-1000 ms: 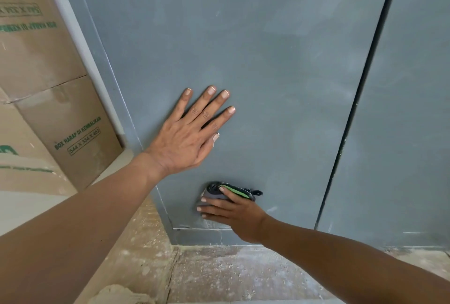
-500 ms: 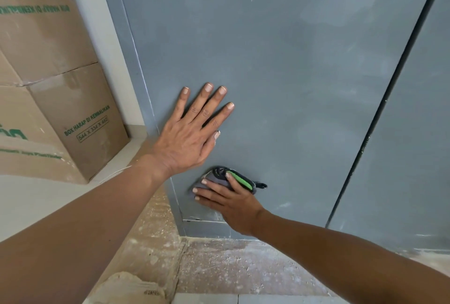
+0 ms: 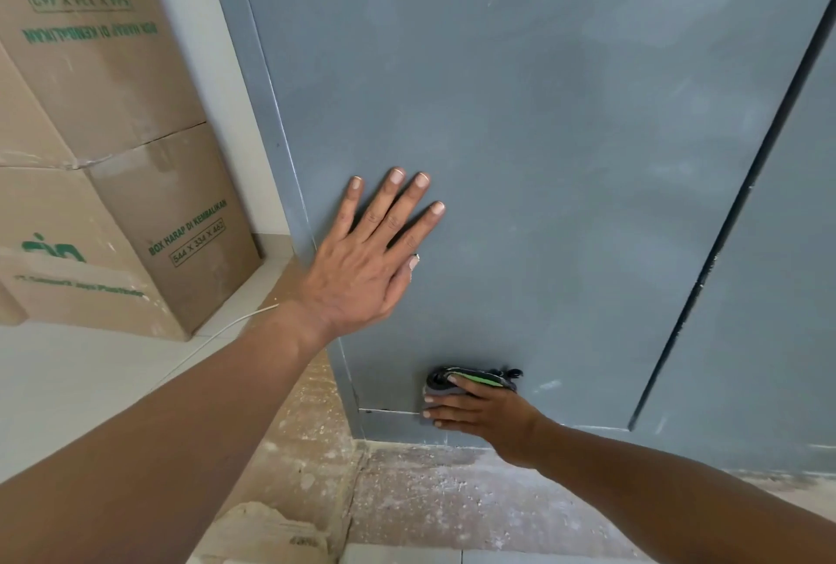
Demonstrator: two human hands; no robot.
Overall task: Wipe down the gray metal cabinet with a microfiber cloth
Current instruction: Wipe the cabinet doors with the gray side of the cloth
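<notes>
The gray metal cabinet (image 3: 565, 120) fills the view, with a dark gap between its two doors. My left hand (image 3: 375, 256) lies flat on the left door, fingers spread and straight. Low on the same door, my right hand (image 3: 479, 414) presses a bunched microfiber cloth (image 3: 470, 379), gray and black with a green stripe, against the metal near the door's bottom edge. Its fingers lie straight over the cloth and the thumb is hidden.
Stacked cardboard boxes (image 3: 135, 183) with green print stand to the left against a white wall. A thin white cable (image 3: 217, 333) runs over the pale floor. The floor at the cabinet's base (image 3: 452, 500) is dusty bare concrete.
My right hand has slid the cloth down and a little to the right, toward the door's bottom edge. My left hand stays flat on the door.
</notes>
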